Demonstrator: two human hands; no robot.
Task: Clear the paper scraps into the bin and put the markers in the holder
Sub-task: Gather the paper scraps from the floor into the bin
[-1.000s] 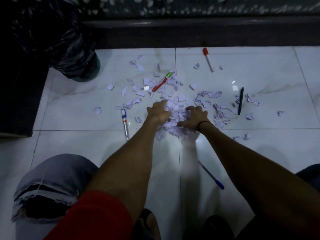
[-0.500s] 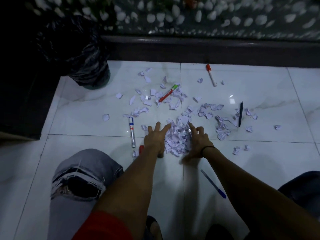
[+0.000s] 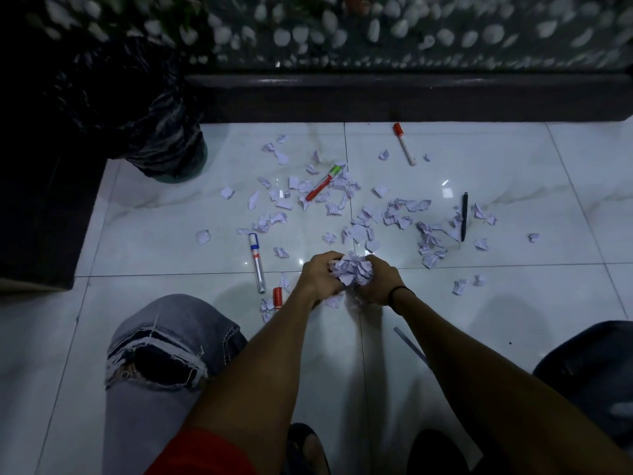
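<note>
My left hand point(image 3: 317, 275) and my right hand point(image 3: 382, 282) are cupped together around a bunch of white paper scraps point(image 3: 351, 270), held just above the floor. Many more loose scraps point(image 3: 404, 214) lie scattered over the white tiles beyond. A blue-capped marker point(image 3: 257, 262) lies left of my hands, with a short red marker point(image 3: 277, 298) beside my left wrist. Farther off lie a red-and-green marker point(image 3: 323, 183), a red-capped white marker point(image 3: 404, 144) and a black pen point(image 3: 464, 216). The bin point(image 3: 164, 132), lined with a black bag, stands at the far left.
A thin pen point(image 3: 409, 344) lies partly hidden under my right forearm. A dark ledge point(image 3: 411, 97) runs along the back with pebbles behind it. Dark furniture point(image 3: 41, 217) borders the left. My knee in ripped jeans point(image 3: 164, 354) is at the lower left. No holder is visible.
My hands swept the scraps into a pile, then closed around them and lifted the bunch. The view tilted up a little.
</note>
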